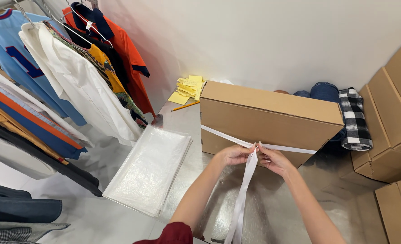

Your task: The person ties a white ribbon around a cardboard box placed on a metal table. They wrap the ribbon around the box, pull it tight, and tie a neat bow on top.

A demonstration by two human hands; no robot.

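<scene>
A flat brown cardboard box (272, 118) stands on a shiny metal table (272, 203). A white ribbon (243, 199) runs across the box's front face and hangs down toward me. My left hand (233, 155) pinches the ribbon at the box's lower front edge. Right beside it, my right hand (275, 159) pinches the same ribbon, and the fingertips of both hands meet at the crossing point.
A stack of clear plastic bags (150, 169) lies left of the box. Yellow paper slips (187, 88) and a pencil (185, 106) lie behind it. Shirts hang on a rack (51, 81) at left. Folded clothes (345, 113) and more cardboard boxes (392, 117) stand at right.
</scene>
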